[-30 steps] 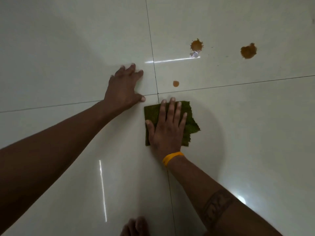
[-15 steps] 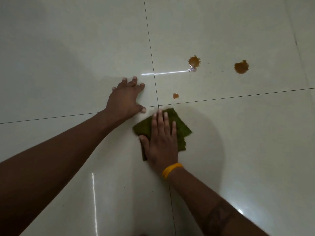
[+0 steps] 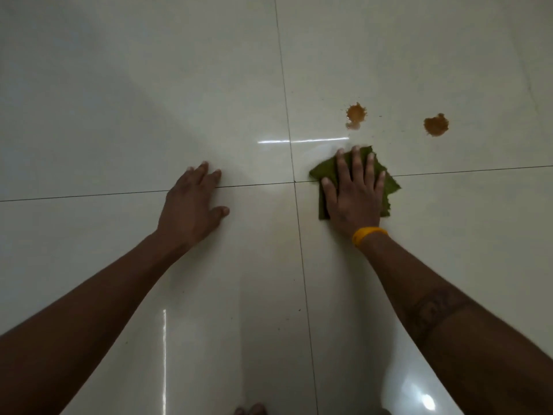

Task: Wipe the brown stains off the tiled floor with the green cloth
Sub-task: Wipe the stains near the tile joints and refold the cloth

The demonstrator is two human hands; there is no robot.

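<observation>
My right hand point(image 3: 354, 190) presses flat, fingers spread, on the green cloth point(image 3: 390, 184), which lies across the grout line just right of the tile junction. Two brown stains show on the far right tile: one point(image 3: 356, 112) just beyond my fingertips with a paler wet smear under it, another point(image 3: 436, 124) further right. The small brown spot seen earlier is out of sight where the cloth lies. My left hand point(image 3: 193, 205) rests flat on the glossy cream tiled floor point(image 3: 119, 115), left of the junction, holding nothing.
Grout lines cross at the junction point(image 3: 294, 181) between my hands. Toes point(image 3: 250, 409) peek in at the bottom edge. Light reflections streak the floor. A yellow band point(image 3: 368, 234) circles my right wrist.
My right hand has slid the cloth forward and right, over the spot where the small brown stain was. My left hand now sits further from the cloth.
</observation>
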